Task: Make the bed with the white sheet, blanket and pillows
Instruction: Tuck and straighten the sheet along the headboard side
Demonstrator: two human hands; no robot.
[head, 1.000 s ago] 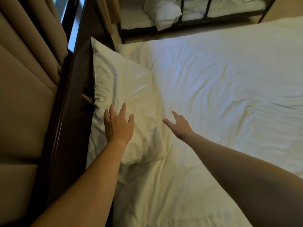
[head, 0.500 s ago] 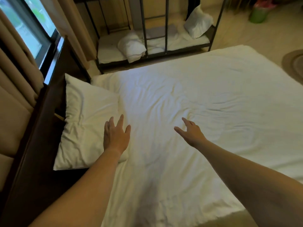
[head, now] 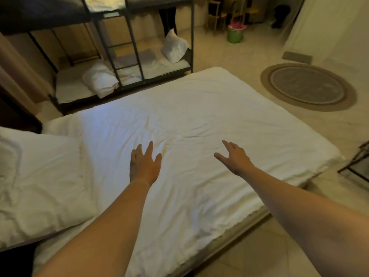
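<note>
Across the middle of the frame lies the white blanket (head: 199, 120), wrinkled; the left hand (head: 144, 165) hovers over it at centre, fingers spread and holding nothing; the right hand (head: 235, 158), centre right, is likewise splayed and empty; a pillow (head: 40, 180) lies at the left edge.

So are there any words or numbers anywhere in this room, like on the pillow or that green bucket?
No text can be read anywhere.
The white blanket, the pillow and the round rug show no writing, label or number.
The green bucket and the things behind it are too small and blurred to tell whether they carry any label.
</note>
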